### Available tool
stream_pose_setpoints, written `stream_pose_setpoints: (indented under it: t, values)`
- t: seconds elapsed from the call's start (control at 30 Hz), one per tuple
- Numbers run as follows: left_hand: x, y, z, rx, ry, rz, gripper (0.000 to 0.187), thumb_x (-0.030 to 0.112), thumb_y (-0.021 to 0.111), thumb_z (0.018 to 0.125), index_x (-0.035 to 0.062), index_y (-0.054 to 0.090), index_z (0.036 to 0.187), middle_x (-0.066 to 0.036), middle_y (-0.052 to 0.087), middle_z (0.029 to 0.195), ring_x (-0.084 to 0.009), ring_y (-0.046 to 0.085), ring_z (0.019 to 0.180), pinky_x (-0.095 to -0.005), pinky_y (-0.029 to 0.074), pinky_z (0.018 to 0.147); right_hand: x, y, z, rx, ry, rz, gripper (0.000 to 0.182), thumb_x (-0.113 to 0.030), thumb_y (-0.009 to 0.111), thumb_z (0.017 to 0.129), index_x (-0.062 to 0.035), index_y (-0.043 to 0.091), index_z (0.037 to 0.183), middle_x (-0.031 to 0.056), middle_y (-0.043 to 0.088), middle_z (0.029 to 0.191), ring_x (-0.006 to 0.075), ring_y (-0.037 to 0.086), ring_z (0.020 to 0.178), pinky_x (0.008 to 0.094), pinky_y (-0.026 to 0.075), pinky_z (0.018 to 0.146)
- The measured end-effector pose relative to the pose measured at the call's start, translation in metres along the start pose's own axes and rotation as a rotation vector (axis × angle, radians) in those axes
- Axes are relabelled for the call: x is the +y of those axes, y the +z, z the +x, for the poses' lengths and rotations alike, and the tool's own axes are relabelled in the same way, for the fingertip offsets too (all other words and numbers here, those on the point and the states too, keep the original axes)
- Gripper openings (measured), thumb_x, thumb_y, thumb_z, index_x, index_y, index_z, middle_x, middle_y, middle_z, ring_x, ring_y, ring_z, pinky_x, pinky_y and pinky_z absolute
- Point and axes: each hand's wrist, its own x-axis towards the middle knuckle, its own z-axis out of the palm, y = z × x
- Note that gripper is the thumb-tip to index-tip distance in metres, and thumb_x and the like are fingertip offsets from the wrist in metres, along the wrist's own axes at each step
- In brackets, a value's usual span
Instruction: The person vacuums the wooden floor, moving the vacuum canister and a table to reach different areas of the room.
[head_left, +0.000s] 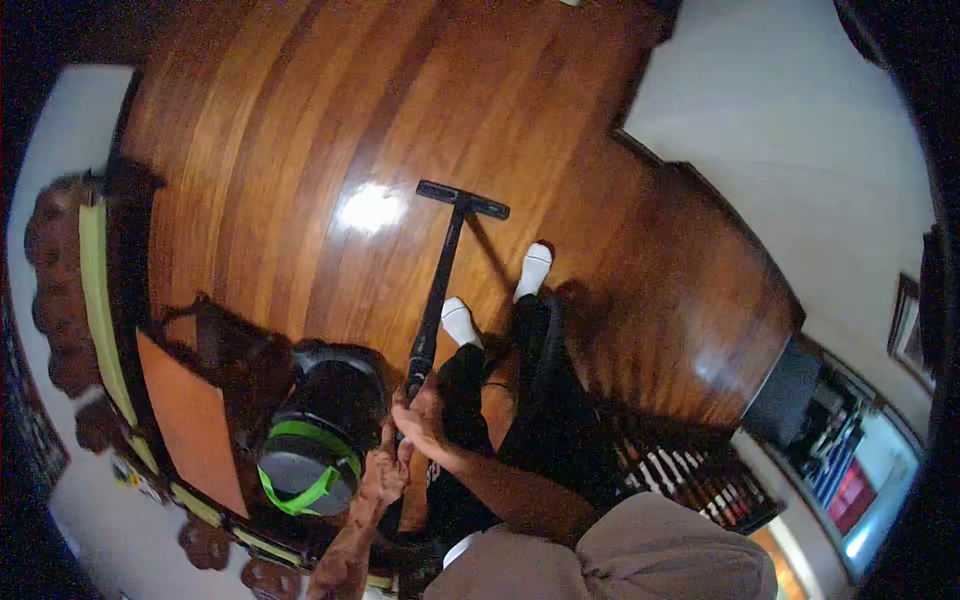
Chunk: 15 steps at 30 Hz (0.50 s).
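A black vacuum cleaner wand (437, 290) slants up from my hands to a wide flat floor head (462, 199) on the wooden floor. My right hand (422, 415) is closed around the wand's upper part. Just below it, my left hand (383, 476) is closed on the handle end, much of which the fingers hide. To the left of my hands stands the dark vacuum cleaner body (310, 465), with a bright green band and carrying handle. My feet in white socks (535, 268) stand beside the wand.
Dark carved wooden furniture (65, 290) with yellow-green trim lines the left side, near an orange-brown panel (190, 420). A white wall (770, 120) with dark skirting runs along the right. A dark slatted rack (700, 480) and a lit opening with shelved items (850, 470) are at lower right.
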Motion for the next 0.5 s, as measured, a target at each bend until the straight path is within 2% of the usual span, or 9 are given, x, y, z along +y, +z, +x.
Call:
stream_pose_setpoints:
  t: [0.03,0.1,0.2,0.27,0.33,0.4,0.47,0.5]
  values:
    - [0.002,-0.004,-0.013,-0.006,-0.048,-0.036,0.056,0.035,0.045,0.097,0.0046,0.03,0.141,-0.03,0.063,0.086,-0.0488,0.062,0.078,-0.0512,0.048,0.064,0.017,0.023,-0.011,0.013,-0.073,-0.094,0.058,-0.032,0.062,0.077,0.0008,0.044,0.122,0.0235,0.061,0.092,0.0445,0.06,0.086,0.0492,0.049,0.072]
    - [0.005,-0.009,-0.037,0.032,-0.087,-0.103,0.053,0.031,0.046,0.097,0.0051,0.031,0.141,-0.029,0.063,0.082,-0.0463,0.064,0.074,-0.0471,0.049,0.062,0.041,0.032,-0.018,-0.105,-0.278,-0.142,0.059,-0.032,0.063,0.076,0.002,0.045,0.12,0.0244,0.06,0.09,0.0446,0.061,0.083,0.0496,0.049,0.07]
    - [-0.005,0.011,-0.059,0.139,-0.103,-0.201,0.052,0.028,0.048,0.097,0.0059,0.031,0.141,-0.028,0.063,0.081,-0.0428,0.065,0.074,-0.0419,0.05,0.062,0.042,0.048,-0.032,0.028,-0.194,-0.187,0.057,-0.022,0.064,0.074,0.0057,0.042,0.119,0.025,0.059,0.081,0.0409,0.062,0.075,0.0451,0.05,0.062]
    - [-0.012,0.031,-0.058,0.397,-0.024,-0.246,0.051,0.029,0.047,0.098,0.0073,0.031,0.141,-0.026,0.062,0.075,-0.0406,0.064,0.066,-0.0419,0.049,0.057,0.032,0.048,-0.029,-0.04,-0.221,-0.213,0.058,-0.021,0.063,0.074,0.0065,0.042,0.121,0.0249,0.06,0.08,0.0413,0.062,0.075,0.0448,0.051,0.062]
    - [0.013,0.01,-0.031,0.162,-0.339,-0.562,0.051,0.027,0.046,0.098,0.0086,0.029,0.142,-0.027,0.063,0.076,-0.0373,0.065,0.062,-0.0423,0.051,0.055,0.006,0.042,-0.01,-0.135,-0.236,-0.188,0.06,-0.019,0.062,0.074,0.008,0.041,0.123,0.0247,0.062,0.078,0.0422,0.063,0.074,0.0442,0.052,0.063]
    - [0.006,0.027,-0.002,0.234,-0.406,-0.619,0.055,0.03,0.042,0.098,-0.0003,0.029,0.142,-0.029,0.058,0.114,-0.0428,0.061,0.102,-0.0446,0.048,0.083,-0.037,0.036,0.008,-0.133,-0.294,-0.329,0.058,-0.017,0.063,0.074,0.0074,0.042,0.122,0.0258,0.063,0.081,0.0433,0.064,0.077,0.0458,0.052,0.067]
    - [0.047,-0.015,0.029,0.214,-0.585,-0.902,0.051,0.029,0.04,0.099,0.0014,0.03,0.142,-0.029,0.06,0.109,-0.0383,0.066,0.086,-0.0437,0.051,0.076,-0.079,0.029,0.034,-0.213,-0.307,-0.544,0.06,-0.014,0.064,0.073,0.007,0.042,0.124,0.0276,0.063,0.085,0.0438,0.064,0.083,0.0473,0.052,0.069]
    - [0.054,-0.013,0.051,0.274,-0.576,-1.005,0.051,0.029,0.039,0.1,0.0014,0.03,0.142,-0.029,0.06,0.108,-0.0362,0.067,0.082,-0.043,0.052,0.075,-0.09,0.028,0.056,-0.24,-0.364,-0.575,0.062,-0.015,0.066,0.073,0.0061,0.041,0.126,0.0275,0.064,0.087,0.0431,0.065,0.083,0.0471,0.052,0.069]
